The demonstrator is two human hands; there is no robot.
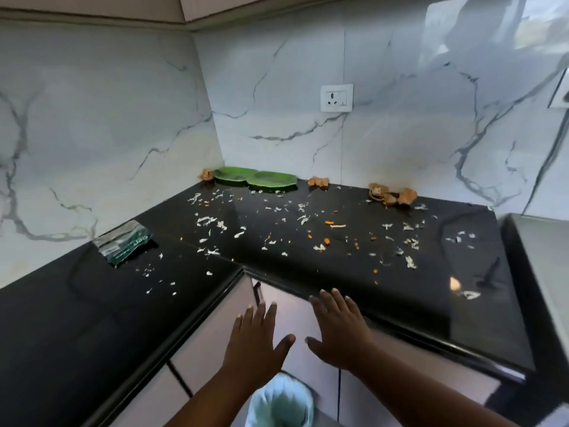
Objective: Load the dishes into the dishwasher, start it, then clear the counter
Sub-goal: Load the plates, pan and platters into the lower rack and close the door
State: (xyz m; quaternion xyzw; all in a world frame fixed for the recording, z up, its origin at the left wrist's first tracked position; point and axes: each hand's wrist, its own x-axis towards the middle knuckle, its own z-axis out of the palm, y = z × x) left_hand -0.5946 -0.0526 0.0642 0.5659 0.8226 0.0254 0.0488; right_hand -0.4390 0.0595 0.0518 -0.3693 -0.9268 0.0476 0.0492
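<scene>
Glossy black stone tabletop [323,272], littered with pale scraps [209,221], lies before your flat, empty left hand [255,340] and right hand [340,331].

1. A crumpled green and silver packet [123,243] lies on the black counter [308,266] near the left wall. It carries white lettering, seen upside down and blurred, and the word cannot be made out.
2. The white wall socket [336,98] shows no readable marking.
3. No other text, number or sign can be read.
</scene>
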